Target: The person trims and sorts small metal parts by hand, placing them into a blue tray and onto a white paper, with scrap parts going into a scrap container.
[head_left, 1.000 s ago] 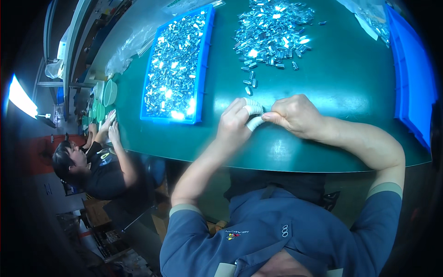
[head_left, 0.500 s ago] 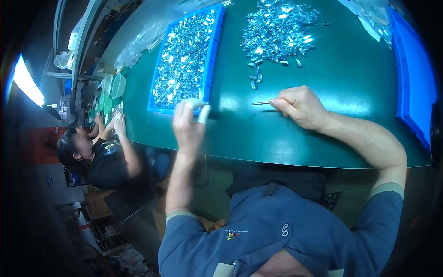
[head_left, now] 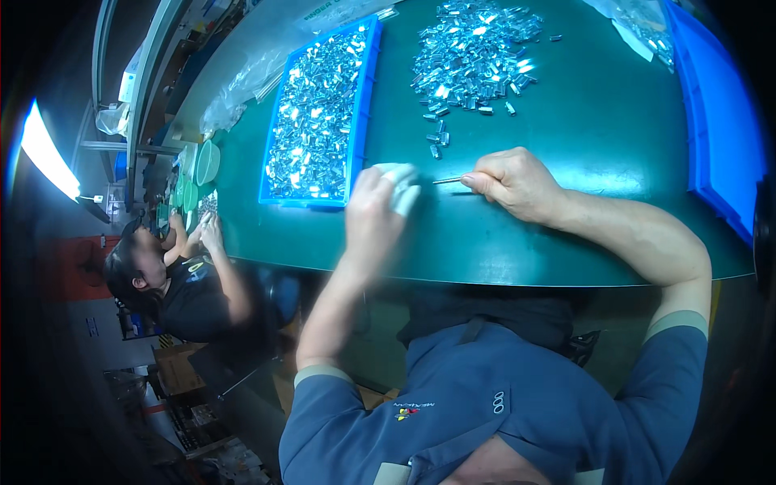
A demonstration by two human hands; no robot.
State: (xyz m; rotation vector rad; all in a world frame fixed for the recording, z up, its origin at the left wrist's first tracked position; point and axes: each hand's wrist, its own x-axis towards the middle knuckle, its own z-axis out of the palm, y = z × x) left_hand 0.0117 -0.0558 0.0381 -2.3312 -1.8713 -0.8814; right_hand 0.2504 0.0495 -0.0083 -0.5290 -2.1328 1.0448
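Head view shows two hands apart over the green table (head_left: pixel 582 105). The right hand (head_left: pixel 517 186) pinches a thin metal rod (head_left: pixel 447 181), its tip toward the left hand (head_left: pixel 374 212). That one is blurry, so I cannot tell if it holds anything. Small shiny pieces (head_left: pixel 477 56) lie heaped ahead and fill a blue tray (head_left: pixel 368 89). The step looks like using the rod with the pieces; the next move calls for a still rod. The blue shirt (head_left: pixel 533 380) has small printed letters.

green tabletop (head_left: pixel 606 121) | lit lamp (head_left: pixel 42 153), far left | metal frame (head_left: pixel 147 73) | red panel (head_left: pixel 69 279) below lamp | cardboard box (head_left: pixel 179 370)
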